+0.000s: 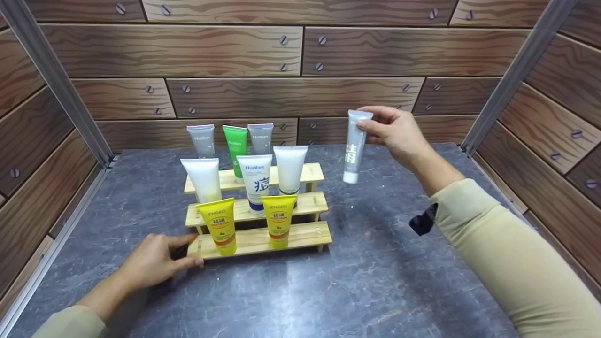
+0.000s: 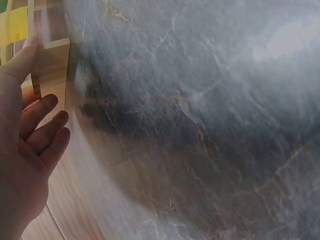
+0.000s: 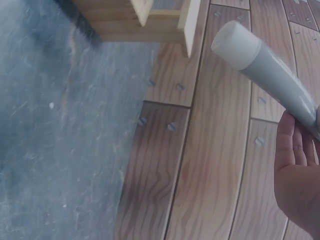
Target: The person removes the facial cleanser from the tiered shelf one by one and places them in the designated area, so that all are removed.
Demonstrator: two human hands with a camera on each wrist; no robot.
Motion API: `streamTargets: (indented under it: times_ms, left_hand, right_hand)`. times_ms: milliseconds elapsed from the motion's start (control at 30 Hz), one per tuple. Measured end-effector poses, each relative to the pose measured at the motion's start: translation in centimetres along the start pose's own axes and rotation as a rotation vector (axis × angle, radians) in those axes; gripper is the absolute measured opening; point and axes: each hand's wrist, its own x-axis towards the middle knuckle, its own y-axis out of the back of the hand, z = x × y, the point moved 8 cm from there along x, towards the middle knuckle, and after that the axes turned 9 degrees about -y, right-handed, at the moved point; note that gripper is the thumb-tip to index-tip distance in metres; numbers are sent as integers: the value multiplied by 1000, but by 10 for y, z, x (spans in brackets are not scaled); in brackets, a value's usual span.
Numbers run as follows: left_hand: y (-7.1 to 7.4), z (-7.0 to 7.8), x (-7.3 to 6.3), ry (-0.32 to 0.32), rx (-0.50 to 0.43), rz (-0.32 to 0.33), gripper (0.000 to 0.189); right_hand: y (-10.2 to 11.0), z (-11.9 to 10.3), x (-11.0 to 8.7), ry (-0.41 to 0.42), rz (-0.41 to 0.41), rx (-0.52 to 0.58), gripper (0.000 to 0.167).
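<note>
Head view, held tube: silver-grey tube point(image 1: 355, 145) in the right hand point(image 1: 399, 134), pinched near its flat crimped end, white cap down; it is right of the rack point(image 1: 307, 233), apart from it, seemingly in the air.
Head view, left hand: thumb and forefinger point(image 1: 152, 263) hold the left end of the front step, the rack standing on the surface point(image 1: 366, 263).
Head view, top step: left grey tube point(image 1: 202, 141), green tube point(image 1: 236, 148) and right grey tube point(image 1: 261, 136); the grey ones' lower ends are hidden.
Head view, middle step: left white tube point(image 1: 203, 180), blue-lettered tube point(image 1: 254, 185), right white tube point(image 1: 290, 169).
Head view, front step: left yellow tube point(image 1: 219, 225) and right yellow tube point(image 1: 279, 220), with bare wood between and beyond them.
Head view, progress: eight tubes appear stood on the rack; the silver-grey one is off it. Whether it is being added or taken away, I cannot tell.
Left wrist view, grip: thumb against the front step; three other fingers loosely curled by the rack's side, forefinger hidden.
Right wrist view, tube: cap end points away from the palm, well apart from the rack's end; fingertips partly cut off.
</note>
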Motion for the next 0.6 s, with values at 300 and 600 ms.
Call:
streamTargets:
  times_ms: [300,600]
  left_hand:
    - [1,-2,1,15,21,-8,65]
    - [1,0,1,15,37,-13,68]
  right_hand:
    - [15,25,-3,-34,37,-42,38]
    - [15,48,-3,-68,28,-56,32]
